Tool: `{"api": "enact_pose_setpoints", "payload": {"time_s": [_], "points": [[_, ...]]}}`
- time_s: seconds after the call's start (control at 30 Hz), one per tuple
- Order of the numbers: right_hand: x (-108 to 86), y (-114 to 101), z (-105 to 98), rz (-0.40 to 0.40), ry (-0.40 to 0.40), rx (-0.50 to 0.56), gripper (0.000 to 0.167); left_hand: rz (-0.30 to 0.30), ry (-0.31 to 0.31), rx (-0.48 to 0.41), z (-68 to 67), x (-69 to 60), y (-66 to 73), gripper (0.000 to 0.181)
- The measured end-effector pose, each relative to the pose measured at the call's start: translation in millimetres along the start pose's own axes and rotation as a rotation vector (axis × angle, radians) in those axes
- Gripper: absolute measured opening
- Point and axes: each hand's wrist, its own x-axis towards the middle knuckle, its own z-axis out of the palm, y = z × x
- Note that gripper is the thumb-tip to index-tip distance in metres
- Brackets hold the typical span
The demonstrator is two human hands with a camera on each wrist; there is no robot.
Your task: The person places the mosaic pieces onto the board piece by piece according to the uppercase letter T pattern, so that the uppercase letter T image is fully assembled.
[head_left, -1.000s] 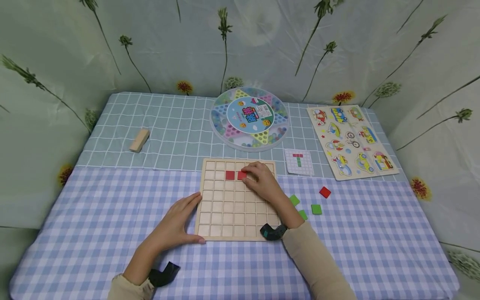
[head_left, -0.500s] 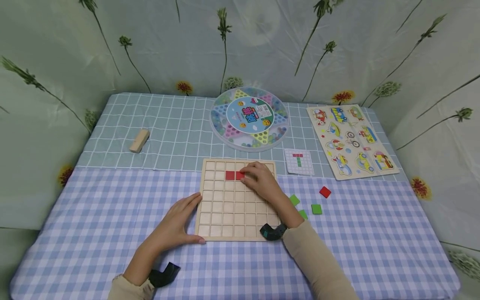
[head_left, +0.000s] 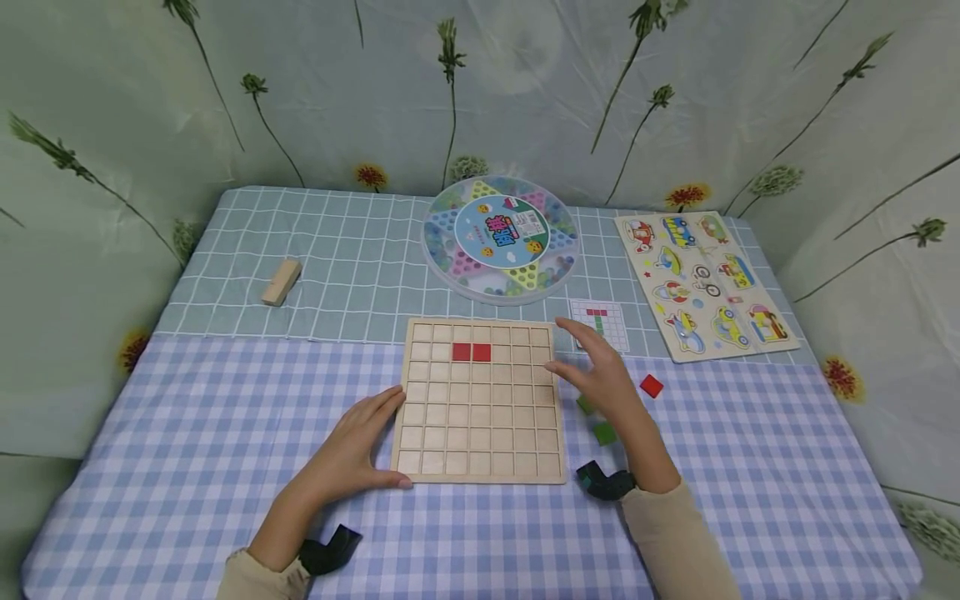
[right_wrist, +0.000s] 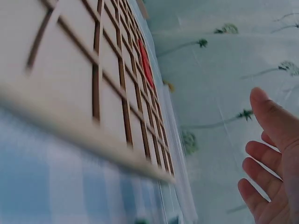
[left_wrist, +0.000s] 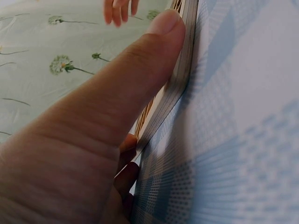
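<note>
Square pale-wood grid board (head_left: 481, 415) holds two square red tiles (head_left: 481, 352). Left hand (head_left: 348, 444) touches board's left edge, grip wide. Right hand (head_left: 602, 377) near board's right edge, grip wide.

Wooden block (head_left: 282, 282), picture puzzle (head_left: 705, 286), seemingly marble-filled case (head_left: 502, 239)

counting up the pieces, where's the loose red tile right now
In the head view, the loose red tile lies on the checked cloth, right of the grid board, near the lower left corner of the puzzle board.
</note>
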Motion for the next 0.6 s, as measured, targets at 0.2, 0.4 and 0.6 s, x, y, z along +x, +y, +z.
{"api": "enact_pose_setpoints", "payload": {"time_s": [0.2,0.4,0.6], "points": [[-32.8,19.6,-27.6,0.092,0.057,-0.075,0.068,0.001,0.004,0.007,0.5,-0.1,0.3,0.116],[-58.4,36.7,-43.2,0.276,0.061,-0.108,0.069,0.005,0.004,0.008,0.8,0.4,0.4,0.116],[-73.6,48.1,-51.0,0.415,0.027,-0.131,0.07,0.006,0.008,0.01,0.9,-0.1,-0.5,0.116]]}}
